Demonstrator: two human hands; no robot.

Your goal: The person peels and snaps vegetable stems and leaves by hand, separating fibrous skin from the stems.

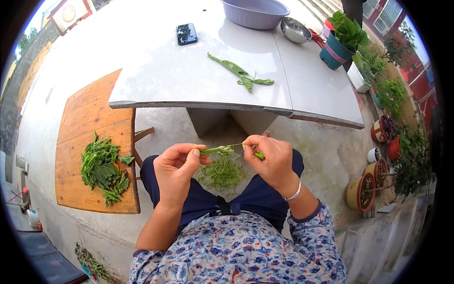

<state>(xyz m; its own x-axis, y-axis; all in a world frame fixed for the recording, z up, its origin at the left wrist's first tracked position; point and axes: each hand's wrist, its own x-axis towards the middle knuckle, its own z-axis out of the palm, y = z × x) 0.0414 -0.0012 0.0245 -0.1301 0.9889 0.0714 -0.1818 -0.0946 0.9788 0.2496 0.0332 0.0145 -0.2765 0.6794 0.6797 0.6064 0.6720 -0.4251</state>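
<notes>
My left hand (175,166) is closed in a pinch on a green vegetable stem (218,150), which points to the right above my lap. Between finger and thumb, my right hand (272,161) grips a thin fibre (235,144) that stretches from the stem's end. A short green piece (259,155) also shows within the right hand. Below both hands lies a heap of thin green strands (222,174) on the ground between my knees. One leafy green shoot (236,71) rests on the white table. A pile of stems and leaves (101,165) sits at the left.
The white table (156,78) spans the front, bearing a phone (187,34), a grey-purple basin (255,14), a metal bowl (296,30) and a potted plant (341,42). A low wooden table (94,106) stands left. Several flowerpots (362,193) line the right side.
</notes>
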